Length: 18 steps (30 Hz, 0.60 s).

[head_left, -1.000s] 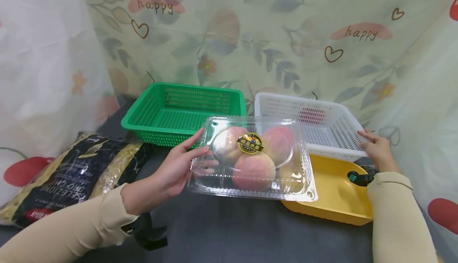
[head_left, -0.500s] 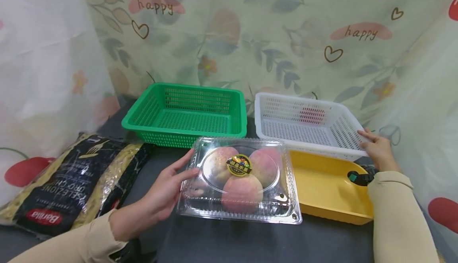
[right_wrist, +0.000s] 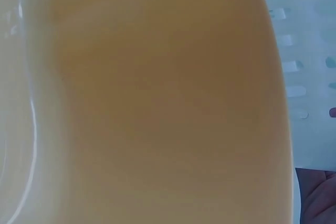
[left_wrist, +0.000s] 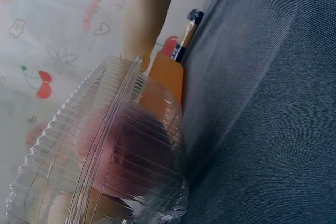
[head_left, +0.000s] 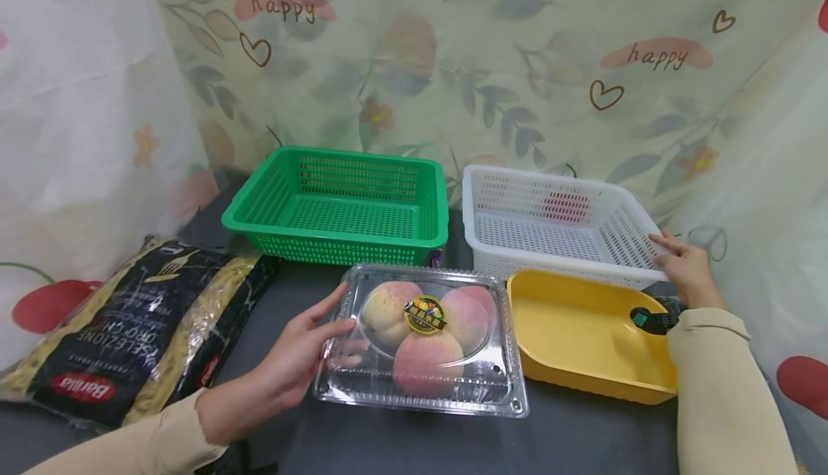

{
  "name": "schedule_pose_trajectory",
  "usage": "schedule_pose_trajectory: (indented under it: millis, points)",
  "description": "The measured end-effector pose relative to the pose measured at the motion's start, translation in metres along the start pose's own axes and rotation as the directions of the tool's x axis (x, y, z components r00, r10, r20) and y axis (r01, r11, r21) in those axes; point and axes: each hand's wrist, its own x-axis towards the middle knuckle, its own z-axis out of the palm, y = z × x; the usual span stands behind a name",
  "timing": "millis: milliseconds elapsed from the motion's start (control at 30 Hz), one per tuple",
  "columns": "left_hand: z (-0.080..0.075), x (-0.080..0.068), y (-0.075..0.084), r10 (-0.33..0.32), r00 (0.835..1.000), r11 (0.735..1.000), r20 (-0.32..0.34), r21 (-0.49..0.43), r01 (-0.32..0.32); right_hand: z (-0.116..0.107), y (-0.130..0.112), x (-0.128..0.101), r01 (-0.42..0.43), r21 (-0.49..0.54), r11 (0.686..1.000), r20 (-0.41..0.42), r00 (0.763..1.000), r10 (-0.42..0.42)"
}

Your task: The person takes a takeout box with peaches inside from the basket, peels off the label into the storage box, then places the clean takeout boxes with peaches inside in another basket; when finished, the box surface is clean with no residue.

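Resting lower now on the bench [head_left: 414,439], the clear peach box [head_left: 423,338] stays gripped by the left hand [head_left: 294,360] — right hand [head_left: 686,270], fingers straight, unmoved on the white basket [head_left: 556,227].

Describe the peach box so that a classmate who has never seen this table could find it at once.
On the dark table, look in front of the green basket, left of the yellow tray. The peach box lies there, gripped by the left hand. It alone is clear plastic, with a round sticker on its lid.
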Motion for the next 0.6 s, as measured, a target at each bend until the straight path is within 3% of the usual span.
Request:
schedule_pose_trajectory:
  millis: [200, 367, 600]
  points:
    - [-0.004, 0.002, -0.008, -0.019, 1.0, 1.0, -0.011, -0.009, 0.019, 0.002, 0.001, 0.002, 0.016, 0.003, 1.0, -0.01, 1.0, -0.016]
    - [-0.007, 0.002, -0.014, -0.033, 0.999, 0.999, 0.016, -0.021, 0.033, 0.005, 0.002, 0.004, 0.008, 0.0, 1.0, -0.028, 1.0, -0.008]
    - [-0.012, 0.005, -0.013, -0.037, 0.997, 0.993, 0.064, 0.112, 0.03, -0.001, 0.004, 0.003, 0.056, -0.052, 0.997, 0.019, 0.998, -0.055]
